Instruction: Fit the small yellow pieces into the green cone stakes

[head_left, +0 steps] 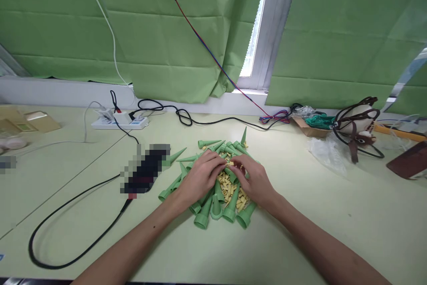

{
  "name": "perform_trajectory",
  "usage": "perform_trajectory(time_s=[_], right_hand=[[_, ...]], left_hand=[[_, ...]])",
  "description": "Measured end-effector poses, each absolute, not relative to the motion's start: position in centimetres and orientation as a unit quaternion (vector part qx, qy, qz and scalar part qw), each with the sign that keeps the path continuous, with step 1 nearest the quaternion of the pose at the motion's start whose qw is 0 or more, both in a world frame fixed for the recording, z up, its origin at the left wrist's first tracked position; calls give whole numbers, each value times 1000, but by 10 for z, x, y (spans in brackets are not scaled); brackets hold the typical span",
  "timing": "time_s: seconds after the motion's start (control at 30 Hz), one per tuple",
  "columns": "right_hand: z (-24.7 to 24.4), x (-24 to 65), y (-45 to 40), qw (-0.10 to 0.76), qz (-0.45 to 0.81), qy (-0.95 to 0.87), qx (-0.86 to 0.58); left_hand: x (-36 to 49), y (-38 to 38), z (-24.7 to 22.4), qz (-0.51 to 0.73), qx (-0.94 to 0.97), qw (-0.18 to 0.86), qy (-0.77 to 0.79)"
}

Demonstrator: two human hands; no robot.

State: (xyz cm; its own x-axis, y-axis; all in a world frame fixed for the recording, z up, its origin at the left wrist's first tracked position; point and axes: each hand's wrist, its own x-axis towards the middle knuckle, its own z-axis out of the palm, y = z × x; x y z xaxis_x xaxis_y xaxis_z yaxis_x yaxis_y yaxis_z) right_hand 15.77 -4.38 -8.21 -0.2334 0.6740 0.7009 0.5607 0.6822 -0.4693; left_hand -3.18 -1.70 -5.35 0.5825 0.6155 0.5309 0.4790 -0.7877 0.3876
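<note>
My left hand [205, 174] and my right hand [255, 178] meet above a heap of green and yellow plastic parts. Between their fingertips is a small yellow plastic piece [231, 164], and both hands are closed in a pinch on it. Beneath and around them lie several green hollow plastic spikes [202, 217], cone-shaped with a wide open end. A pile of small yellow plastic pieces [228, 189] spreads among the spikes below my fingers. One green spike [244, 136] stands upright behind my right hand. My fingers and palms hide part of the heap.
To the left a pixelated dark device [147, 171] lies with a black cable [43, 240] looping forward. A power strip [120, 122] sits by the wall. At the back right are a cardboard box [310, 128], clear plastic bags [327, 151] and a strapped bag [362, 118].
</note>
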Motion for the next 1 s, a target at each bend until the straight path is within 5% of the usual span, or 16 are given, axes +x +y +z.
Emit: perform_trajectory(time_s=[1.0], right_hand=[[-86,159,-43,477,50,-772,-417]], left_hand=[[-34,-15,-55,287,873,63,390]])
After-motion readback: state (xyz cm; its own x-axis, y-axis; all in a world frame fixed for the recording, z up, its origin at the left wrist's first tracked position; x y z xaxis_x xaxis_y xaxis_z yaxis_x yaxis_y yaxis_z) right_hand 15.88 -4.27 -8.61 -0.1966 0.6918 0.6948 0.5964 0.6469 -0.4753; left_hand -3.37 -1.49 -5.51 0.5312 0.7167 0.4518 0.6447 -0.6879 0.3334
